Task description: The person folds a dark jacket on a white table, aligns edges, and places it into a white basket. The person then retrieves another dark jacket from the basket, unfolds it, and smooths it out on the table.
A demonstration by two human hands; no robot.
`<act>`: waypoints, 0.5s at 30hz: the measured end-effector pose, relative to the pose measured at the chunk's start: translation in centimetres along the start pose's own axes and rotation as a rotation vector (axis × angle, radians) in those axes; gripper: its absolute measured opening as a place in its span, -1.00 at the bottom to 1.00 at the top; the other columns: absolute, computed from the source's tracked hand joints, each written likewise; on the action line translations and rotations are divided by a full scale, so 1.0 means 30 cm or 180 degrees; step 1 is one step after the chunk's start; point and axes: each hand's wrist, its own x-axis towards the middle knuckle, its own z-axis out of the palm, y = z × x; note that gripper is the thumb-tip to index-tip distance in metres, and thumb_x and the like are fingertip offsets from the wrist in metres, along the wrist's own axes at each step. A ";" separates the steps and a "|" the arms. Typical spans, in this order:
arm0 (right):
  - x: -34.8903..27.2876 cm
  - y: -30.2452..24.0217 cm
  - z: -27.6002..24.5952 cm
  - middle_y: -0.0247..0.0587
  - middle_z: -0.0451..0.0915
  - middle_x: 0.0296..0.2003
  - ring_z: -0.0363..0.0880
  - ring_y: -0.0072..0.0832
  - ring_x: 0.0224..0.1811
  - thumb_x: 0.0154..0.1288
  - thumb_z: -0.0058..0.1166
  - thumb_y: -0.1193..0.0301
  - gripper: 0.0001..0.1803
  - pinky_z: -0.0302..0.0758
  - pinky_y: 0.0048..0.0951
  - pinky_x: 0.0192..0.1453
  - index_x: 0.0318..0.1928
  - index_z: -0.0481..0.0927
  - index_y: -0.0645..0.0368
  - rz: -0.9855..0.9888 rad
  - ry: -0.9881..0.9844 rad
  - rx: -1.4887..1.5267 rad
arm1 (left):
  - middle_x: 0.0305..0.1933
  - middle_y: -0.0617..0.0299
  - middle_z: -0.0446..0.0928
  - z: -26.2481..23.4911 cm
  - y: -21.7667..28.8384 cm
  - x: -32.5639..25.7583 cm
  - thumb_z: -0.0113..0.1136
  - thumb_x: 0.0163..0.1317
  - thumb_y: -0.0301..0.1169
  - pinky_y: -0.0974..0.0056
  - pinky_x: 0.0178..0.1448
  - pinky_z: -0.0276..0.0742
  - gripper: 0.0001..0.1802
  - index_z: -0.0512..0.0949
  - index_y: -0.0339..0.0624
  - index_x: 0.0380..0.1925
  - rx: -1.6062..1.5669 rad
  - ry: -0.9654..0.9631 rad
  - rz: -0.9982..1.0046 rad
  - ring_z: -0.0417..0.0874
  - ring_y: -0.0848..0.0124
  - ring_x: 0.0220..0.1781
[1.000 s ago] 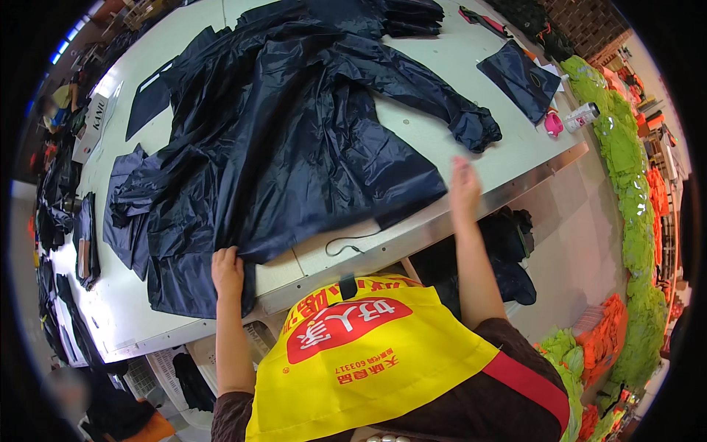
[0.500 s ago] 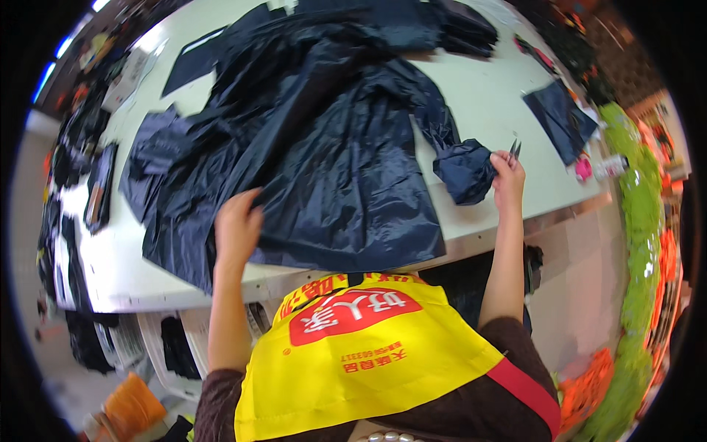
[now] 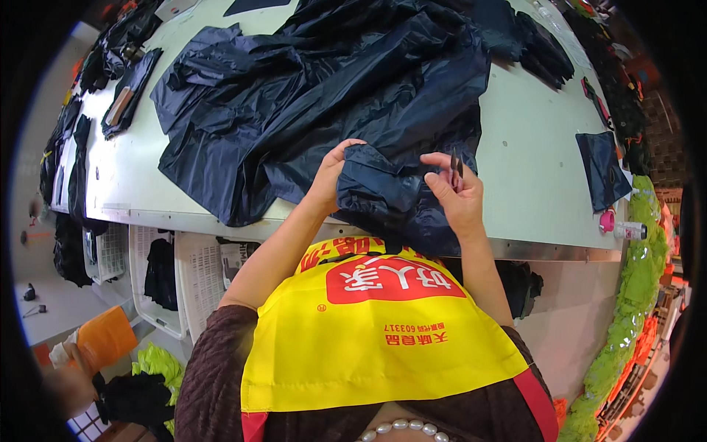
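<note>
Left hand gripping garment | right hand holding snips | garment: navy, glossy, crumpled

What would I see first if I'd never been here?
The yellow apron, low in the middle. Above it, a big dark garment covers much of the table; the left hand grips a bunched part, the right hand snips. Green cloth lines the right side.

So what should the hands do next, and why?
Maybe the right hand should pinch the bunched cloth: its thumb and pointer finger are apart beside it, even with snips in that hand, while the left hand holds only the left side.
</note>
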 end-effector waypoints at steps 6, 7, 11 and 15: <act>-0.001 0.045 0.087 -0.23 0.59 -0.25 0.54 -0.49 -0.39 0.07 0.27 0.49 -0.68 0.47 -0.53 -0.24 -0.13 0.55 0.25 -0.0677 -0.0174 -0.1148 | -0.27 0.23 0.54 0.055 0.000 -0.029 0.02 0.18 -0.62 0.45 -0.14 0.54 -0.76 0.42 -0.19 -0.14 0.0013 0.0221 0.0211 0.59 0.50 -0.28; -0.004 0.060 0.087 -0.25 0.58 -0.30 0.53 -0.52 -0.39 0.11 0.24 0.47 -0.73 0.46 -0.54 -0.26 -0.16 0.55 0.24 -0.0579 -0.0089 -0.1115 | -0.28 0.25 0.54 0.064 0.008 -0.031 0.03 0.18 -0.61 0.47 -0.15 0.53 -0.77 0.43 -0.19 -0.15 0.0021 0.0294 0.0267 0.58 0.51 -0.29; 0.005 0.105 0.018 -0.48 0.45 -0.56 0.39 -0.70 -0.56 0.33 0.05 0.27 -0.80 0.29 -0.67 -0.51 -0.33 0.54 0.13 0.0182 0.0708 0.0169 | -0.36 0.39 0.54 -0.016 0.049 -0.030 0.16 0.18 -0.52 0.56 -0.21 0.42 -0.89 0.51 -0.19 -0.27 0.0811 0.0214 0.0123 0.52 0.64 -0.36; -0.002 0.087 -0.002 -0.52 0.38 -0.60 0.24 -0.79 -0.65 0.33 0.06 0.27 -0.84 0.14 -0.74 -0.61 -0.30 0.52 0.07 0.1013 0.0399 0.1848 | -0.46 0.46 0.49 -0.015 0.121 -0.038 0.18 0.21 -0.41 0.55 -0.24 0.35 -0.90 0.55 -0.15 -0.46 0.1252 -0.0265 -0.0325 0.43 0.70 -0.39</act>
